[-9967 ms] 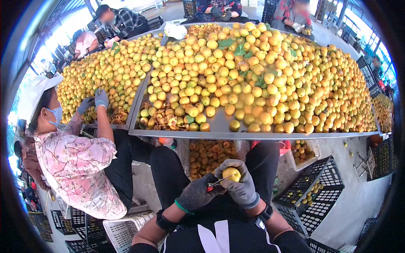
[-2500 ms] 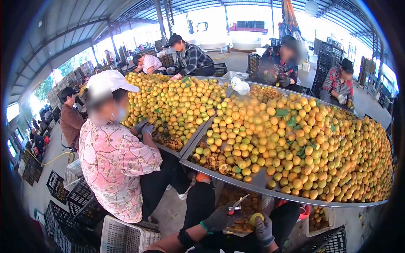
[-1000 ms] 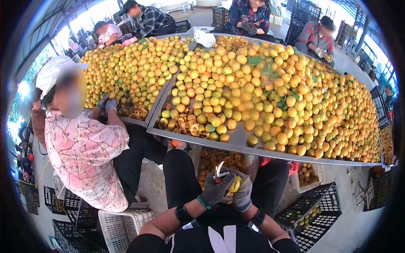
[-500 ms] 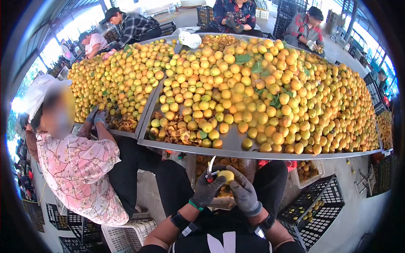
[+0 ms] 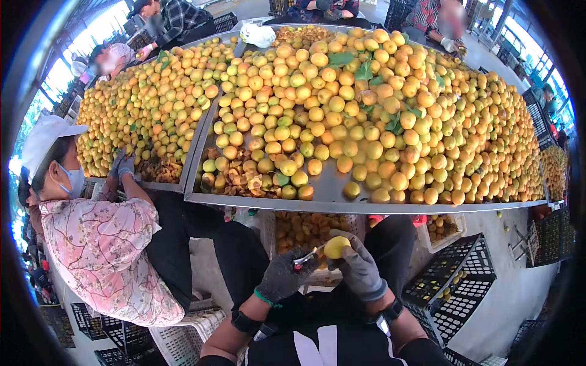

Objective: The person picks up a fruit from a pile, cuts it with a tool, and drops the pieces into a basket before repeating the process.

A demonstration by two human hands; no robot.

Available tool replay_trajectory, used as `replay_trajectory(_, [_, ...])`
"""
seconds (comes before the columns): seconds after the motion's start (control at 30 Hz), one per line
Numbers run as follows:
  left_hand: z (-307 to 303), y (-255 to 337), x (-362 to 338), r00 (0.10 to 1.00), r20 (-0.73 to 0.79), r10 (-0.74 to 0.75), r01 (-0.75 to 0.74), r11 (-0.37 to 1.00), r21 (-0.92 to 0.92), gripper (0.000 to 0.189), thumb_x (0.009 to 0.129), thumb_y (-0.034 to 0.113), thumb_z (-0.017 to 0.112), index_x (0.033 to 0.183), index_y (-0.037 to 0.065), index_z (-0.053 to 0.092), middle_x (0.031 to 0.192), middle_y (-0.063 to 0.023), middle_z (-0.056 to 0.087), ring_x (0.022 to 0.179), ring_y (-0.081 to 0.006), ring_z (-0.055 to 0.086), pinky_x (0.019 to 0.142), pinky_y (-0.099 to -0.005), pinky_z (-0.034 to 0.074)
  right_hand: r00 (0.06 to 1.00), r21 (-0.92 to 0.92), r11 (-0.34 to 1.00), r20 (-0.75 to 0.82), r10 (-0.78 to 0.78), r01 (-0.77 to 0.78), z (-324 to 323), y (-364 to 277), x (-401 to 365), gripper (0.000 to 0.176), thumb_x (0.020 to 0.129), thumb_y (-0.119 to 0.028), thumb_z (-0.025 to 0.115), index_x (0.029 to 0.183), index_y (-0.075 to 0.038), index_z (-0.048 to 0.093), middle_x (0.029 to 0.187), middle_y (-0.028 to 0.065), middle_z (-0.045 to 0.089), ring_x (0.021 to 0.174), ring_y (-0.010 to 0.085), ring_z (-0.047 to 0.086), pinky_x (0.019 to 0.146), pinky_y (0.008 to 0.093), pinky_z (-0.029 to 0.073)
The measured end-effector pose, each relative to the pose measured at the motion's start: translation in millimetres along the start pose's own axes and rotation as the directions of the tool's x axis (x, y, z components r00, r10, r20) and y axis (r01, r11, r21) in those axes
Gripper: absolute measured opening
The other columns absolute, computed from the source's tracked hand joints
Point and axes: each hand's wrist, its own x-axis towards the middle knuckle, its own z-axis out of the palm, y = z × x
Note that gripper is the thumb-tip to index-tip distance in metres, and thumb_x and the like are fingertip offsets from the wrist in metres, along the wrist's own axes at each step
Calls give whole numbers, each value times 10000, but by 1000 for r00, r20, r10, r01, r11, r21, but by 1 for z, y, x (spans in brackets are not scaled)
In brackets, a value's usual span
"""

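My left hand [image 5: 283, 276], in a dark grey glove with a green cuff edge, is closed round a small knife [image 5: 300, 263] with a red handle. Its blade points at a yellow apricot [image 5: 337, 247], right at the fruit's left side. Gripping that apricot from the right is my right hand [image 5: 362, 268] in a lighter grey glove. Both hands are over my lap, in front of a white crate [image 5: 267, 235] of cut apricots [image 5: 305, 230] under the table edge.
A metal sorting table [image 5: 366, 208] bears a large heap of apricots [image 5: 378, 122]. Cut scraps [image 5: 244, 180] lie near its front edge. A co-worker [image 5: 101, 238] sits close at my left. Black crates [image 5: 452, 280] stand on the floor at right.
The knife, whose curved blade pointed upward, is now tilted down against the apricot. My right hand has raised the fruit slightly. The head view has shifted, so the table appears higher.
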Motion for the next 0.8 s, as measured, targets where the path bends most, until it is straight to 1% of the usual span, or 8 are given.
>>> replay_trajectory(0.07, [0, 4, -2, 991, 33, 129, -132, 983, 125, 244, 844, 224, 703, 967, 18, 661, 803, -167, 679, 720, -285, 678, 625, -379, 530, 999, -60, 998, 53, -6, 10, 2, -5, -5, 509, 953, -362, 550, 1320, -22, 453, 1112, 63, 569, 989, 143, 547, 889, 289, 447])
replay_trajectory(0.17, [0, 1, -7, 984, 118, 132, -156, 960, 232, 270, 845, 273, 699, 955, 28, 671, 794, -173, 678, 716, -308, 682, 613, -393, 534, 992, -150, 988, 124, -24, 43, -2, -4, -11, 571, 934, -381, 578, 1345, -16, 423, 1144, 65, 558, 1045, 150, 535, 943, 298, 423])
replay_trajectory(0.3, [1, 6, -14, 986, 109, 128, -159, 921, 354, 287, 838, 295, 700, 960, 36, 672, 785, -171, 675, 720, -322, 682, 618, -402, 536, 984, -243, 966, 173, -51, 92, -2, -7, -15, 582, 935, -395, 571, 1346, -13, 417, 1179, 77, 543, 1066, 157, 527, 963, 295, 412])
replay_trajectory(0.43, [10, -5, -24, 988, 82, 134, -155, 912, 380, 292, 824, 282, 701, 992, 45, 670, 809, -179, 674, 744, -345, 673, 635, -418, 537, 979, -226, 965, 185, -88, 129, 7, -7, -20, 546, 944, -346, 570, 1352, -27, 399, 1244, 109, 531, 1106, 169, 527, 985, 308, 411])
replay_trajectory(0.5, [12, -6, -27, 985, 47, 165, -171, 911, 375, 294, 819, 266, 698, 1015, 48, 664, 814, -181, 674, 755, -352, 671, 639, -424, 537, 968, -132, 976, 209, -142, 172, 11, 0, -21, 512, 947, -256, 577, 1362, -41, 367, 1324, 143, 500, 1167, 184, 512, 1011, 328, 407])
replay_trajectory(0.6, [14, 14, -31, 995, 40, 93, -101, 942, 321, 323, 812, 213, 681, 1091, 55, 635, 830, -187, 673, 767, -362, 669, 644, -435, 535, 967, -133, 978, 220, -132, 164, 15, 8, -24, 515, 938, -185, 590, 1369, -50, 343, 1371, 160, 473, 1218, 195, 489, 1031, 344, 400])
replay_trajectory(0.67, [15, 17, -33, 998, 22, 66, -70, 925, 373, 341, 772, 198, 679, 1095, 98, 631, 839, -166, 670, 761, -351, 662, 659, -438, 535, 973, -95, 984, 190, -128, 148, 19, 8, -26, 520, 936, -178, 592, 1371, -44, 340, 1373, 159, 473, 1217, 195, 488, 1029, 339, 402])
replay_trajectory(0.8, [14, 15, -35, 994, 29, 102, -105, 898, 428, 380, 807, 169, 655, 1168, 61, 600, 866, -199, 673, 787, -373, 665, 667, -445, 536, 981, -69, 991, 166, -100, 113, 21, 5, -31, 527, 926, -176, 607, 1361, -20, 354, 1378, 154, 470, 1205, 189, 498, 1012, 326, 418])
